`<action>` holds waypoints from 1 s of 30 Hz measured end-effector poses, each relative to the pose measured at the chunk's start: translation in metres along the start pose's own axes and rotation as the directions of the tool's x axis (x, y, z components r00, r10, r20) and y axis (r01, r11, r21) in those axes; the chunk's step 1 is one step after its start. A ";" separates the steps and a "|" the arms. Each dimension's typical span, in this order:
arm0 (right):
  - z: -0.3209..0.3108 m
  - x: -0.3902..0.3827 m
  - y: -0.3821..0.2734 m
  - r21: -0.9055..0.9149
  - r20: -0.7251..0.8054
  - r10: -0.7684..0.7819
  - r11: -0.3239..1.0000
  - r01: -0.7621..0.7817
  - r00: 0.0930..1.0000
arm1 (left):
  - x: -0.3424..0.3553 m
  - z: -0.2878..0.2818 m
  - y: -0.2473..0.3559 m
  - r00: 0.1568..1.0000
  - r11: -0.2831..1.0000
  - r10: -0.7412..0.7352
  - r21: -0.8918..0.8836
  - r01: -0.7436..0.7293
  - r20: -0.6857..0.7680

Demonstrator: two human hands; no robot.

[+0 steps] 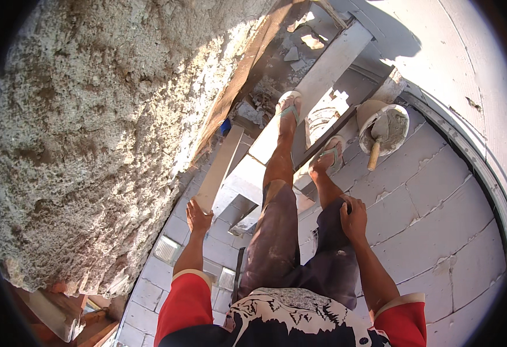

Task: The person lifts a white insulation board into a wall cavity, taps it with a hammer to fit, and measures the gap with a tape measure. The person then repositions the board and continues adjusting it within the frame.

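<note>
My left hand [198, 216] is closed around the near end of a long, flat, light-coloured board [223, 168], which slants up and away beside the rough wall. My right hand [353, 217] rests on my bent right knee, fingers spread over the dark trouser cloth, with nothing seen in it. Beyond that knee, to the right, is a white bucket [404, 128] of grey mortar. A trowel with a wooden handle [374, 156] stands in it, its blade smeared with mortar.
Coarse, unevenly plastered wall [91, 133] fills the left side. My sandalled feet stand on raised planks [334, 61], with gaps and rubble [302, 58] around them. A grey block wall [403, 214] lies below and right. Vent blocks [166, 249] show near my left forearm.
</note>
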State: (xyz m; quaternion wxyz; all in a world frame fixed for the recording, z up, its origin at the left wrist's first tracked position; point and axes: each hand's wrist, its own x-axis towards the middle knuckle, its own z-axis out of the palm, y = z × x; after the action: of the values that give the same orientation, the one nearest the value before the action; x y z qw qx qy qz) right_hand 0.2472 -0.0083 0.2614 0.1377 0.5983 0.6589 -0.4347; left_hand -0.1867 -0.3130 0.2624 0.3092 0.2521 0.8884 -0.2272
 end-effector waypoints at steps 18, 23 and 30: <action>-0.061 -0.007 -0.231 -0.133 0.239 -0.857 0.437 0.890 0.456 | -0.218 -0.289 0.009 0.840 0.869 0.494 0.144 -0.473 -0.226; -0.090 -0.025 -0.235 -0.153 0.090 -0.900 0.410 0.899 0.426 | -0.336 -0.502 0.101 0.747 0.742 0.663 0.181 -0.646 -0.053; -0.208 -0.113 -0.204 0.008 -0.157 -0.835 0.533 0.846 0.527 | -0.430 -0.603 0.111 0.698 0.647 0.715 0.412 -0.641 -0.038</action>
State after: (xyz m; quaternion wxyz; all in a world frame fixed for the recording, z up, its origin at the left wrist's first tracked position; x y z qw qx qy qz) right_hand 0.1602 0.0888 0.5459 -0.1580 0.2397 0.8543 -0.4333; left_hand -0.0906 -0.0220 0.9454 0.2291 0.6418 0.6948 -0.2299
